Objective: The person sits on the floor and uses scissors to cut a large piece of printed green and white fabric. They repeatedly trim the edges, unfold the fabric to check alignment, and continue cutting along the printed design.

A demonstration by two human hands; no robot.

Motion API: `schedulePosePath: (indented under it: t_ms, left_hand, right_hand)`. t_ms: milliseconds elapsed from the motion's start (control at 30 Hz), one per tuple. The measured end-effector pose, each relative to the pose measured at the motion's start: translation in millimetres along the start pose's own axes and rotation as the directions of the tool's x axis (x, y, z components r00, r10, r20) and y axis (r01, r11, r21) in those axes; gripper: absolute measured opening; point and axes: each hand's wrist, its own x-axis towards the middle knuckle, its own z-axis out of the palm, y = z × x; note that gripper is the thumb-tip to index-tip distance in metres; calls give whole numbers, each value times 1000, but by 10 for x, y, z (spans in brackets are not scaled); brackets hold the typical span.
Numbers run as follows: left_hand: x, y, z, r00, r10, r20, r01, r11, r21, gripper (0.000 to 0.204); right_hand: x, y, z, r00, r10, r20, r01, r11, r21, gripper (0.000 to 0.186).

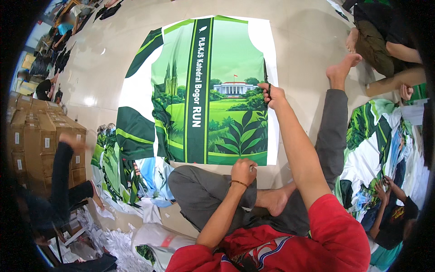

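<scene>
A printed green fabric panel (179, 127), showing a white building, trees and a dark centre stripe, lies on white backing on the floor in front of me. My right hand (272, 94) grips dark scissors (268, 90) at the panel's right cut edge, blades pointing up along it. My left hand (242, 173) rests at the panel's lower edge with curled fingers; what they hold, if anything, is hidden. My crossed legs (199, 195) are just below the panel.
Cardboard boxes (34, 140) are stacked left, near a co-worker's dark-sleeved arm (63, 158). Fabric piles lie at lower left (120, 174) and right (364, 140). Another person's hands (383, 192) work at the right pile; others sit top right (380, 50) and far left (43, 88). Paper scraps (104, 231) lie lower left.
</scene>
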Motion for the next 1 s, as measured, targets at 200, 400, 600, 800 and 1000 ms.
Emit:
schedulePosePath:
  t_ms: [200, 400, 600, 800, 1000]
  left_hand:
    - [31, -13, -8, 1000, -4, -10, 4, 1000, 18, 12]
    - [81, -8, -24, 1000, 16, 4, -16, 1000, 16, 9]
    - [451, 43, -225, 986, 116, -119, -99, 986, 136, 29]
    - [888, 114, -735, 1000, -14, 6, 7, 787, 617, 72]
    - [263, 105, -813, 916, -265, 301, -31, 702, 712, 85]
  right_hand:
    - [-39, -299, 129, 999, 31, 16, -32, 997, 68, 33]
    - [191, -413, 140, 1000, -6, 24, 4, 998, 68, 34]
    - [438, -348, 102, 999, -19, 32, 19, 1000, 13, 29]
    - [118, -211, -83, 997, -68, 36, 71, 992, -105, 29]
    - [-754, 676, -712, 991, -133, -4, 132, 988, -76, 34]
